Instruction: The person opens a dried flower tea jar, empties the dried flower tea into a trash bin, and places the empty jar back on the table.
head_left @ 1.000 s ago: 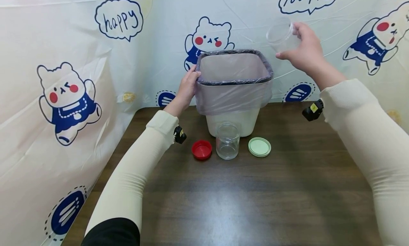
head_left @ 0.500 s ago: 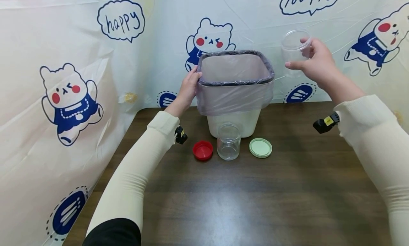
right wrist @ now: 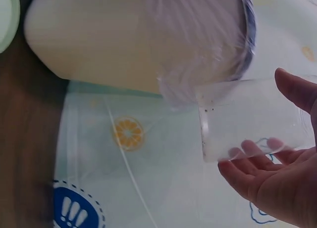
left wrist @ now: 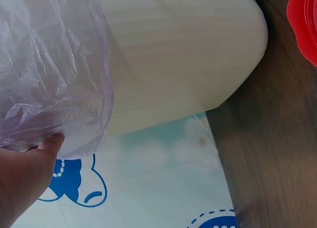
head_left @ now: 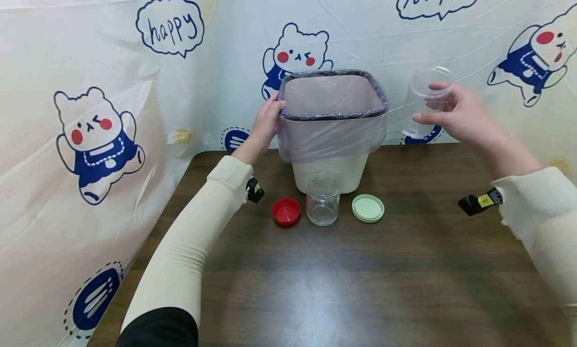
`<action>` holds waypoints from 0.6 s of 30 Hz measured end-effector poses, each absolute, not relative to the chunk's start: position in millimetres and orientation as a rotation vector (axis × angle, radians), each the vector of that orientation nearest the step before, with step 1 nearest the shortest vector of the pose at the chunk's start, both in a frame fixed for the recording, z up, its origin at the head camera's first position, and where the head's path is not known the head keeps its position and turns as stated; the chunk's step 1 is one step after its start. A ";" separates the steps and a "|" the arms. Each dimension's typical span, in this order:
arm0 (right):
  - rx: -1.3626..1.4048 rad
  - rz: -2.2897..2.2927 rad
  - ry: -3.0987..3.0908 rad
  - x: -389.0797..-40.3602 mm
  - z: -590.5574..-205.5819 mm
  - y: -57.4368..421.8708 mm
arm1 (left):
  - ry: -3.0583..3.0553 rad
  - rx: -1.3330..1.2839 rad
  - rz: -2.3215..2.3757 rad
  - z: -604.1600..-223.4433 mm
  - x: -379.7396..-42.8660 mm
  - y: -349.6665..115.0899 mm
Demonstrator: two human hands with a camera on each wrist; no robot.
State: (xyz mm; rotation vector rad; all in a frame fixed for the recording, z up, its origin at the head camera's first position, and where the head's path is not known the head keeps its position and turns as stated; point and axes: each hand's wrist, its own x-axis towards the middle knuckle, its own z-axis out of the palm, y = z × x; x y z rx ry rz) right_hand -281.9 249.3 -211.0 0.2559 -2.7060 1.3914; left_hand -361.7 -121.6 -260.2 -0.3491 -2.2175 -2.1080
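My left hand (head_left: 265, 124) grips the left rim of a cream-coloured bin (head_left: 303, 171) lined with a translucent purple bag (head_left: 331, 139). In the left wrist view my thumb (left wrist: 51, 144) lies against the bag's gathered edge. To the right of the bin, my right hand (head_left: 471, 115) holds a clear plastic jar (head_left: 416, 109) in the air, thumb on one side and fingers on the other. The jar has no lid on and its mouth faces up, slightly tilted. A few dark specks show near the jar's base (right wrist: 208, 112) in the right wrist view.
Before the bin, a clear glass jar (head_left: 322, 204) stands upright without a lid. A red lid (head_left: 286, 212) lies to its left and a pale green lid (head_left: 367, 208) to its right, all on a brown wooden table (head_left: 342, 277). A printed curtain (head_left: 234, 61) hangs behind.
My right hand has carried the clear jar down and to the right, away from the bin's opening. The jar has turned from tipped to nearly upright. My left hand stays on the rim.
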 end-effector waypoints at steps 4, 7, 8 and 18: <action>0.320 1.340 -2.739 -272.3 -226.9 246.0 | -2.215 -0.354 -2.103 -260.6 -362.7 -120.3; 0.373 1.372 -2.723 -267.0 -239.2 242.3 | -2.216 -0.362 -2.103 -260.2 -362.7 -120.2; 0.385 1.390 -2.719 -265.5 -243.1 241.3 | -2.219 -0.364 -2.105 -260.0 -362.7 -120.1; 0.463 1.413 -2.800 -250.6 -275.4 229.7 | -2.250 -0.374 -2.096 -250.7 -348.9 -119.2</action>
